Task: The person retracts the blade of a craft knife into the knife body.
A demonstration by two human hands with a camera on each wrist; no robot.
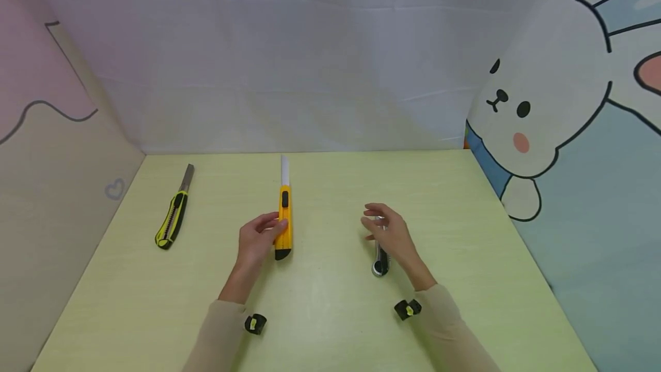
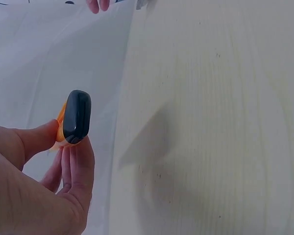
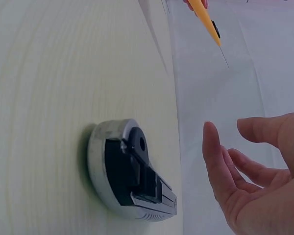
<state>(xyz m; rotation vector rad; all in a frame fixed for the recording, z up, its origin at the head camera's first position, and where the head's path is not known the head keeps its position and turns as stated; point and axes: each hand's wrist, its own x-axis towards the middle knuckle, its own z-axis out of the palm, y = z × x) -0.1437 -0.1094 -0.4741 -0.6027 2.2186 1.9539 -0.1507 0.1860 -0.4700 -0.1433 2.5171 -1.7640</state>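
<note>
Left hand (image 1: 256,241) raised, pinching yellow cutter (image 1: 285,209)

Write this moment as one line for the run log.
left hand: pinches orange cutter above table | right hand: near silver cutter, not touching | green cutter: lies on table

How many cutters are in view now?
3: green cutter at left on the table, orange cutter in the left hand, silver cutter on the table beneath the right hand.

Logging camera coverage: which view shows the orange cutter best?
Head view: the orange cutter shows nearly whole, blade included. The left wrist view shows mainly its black end; the right wrist view, part of its handle plus the blade edge-on.
</note>
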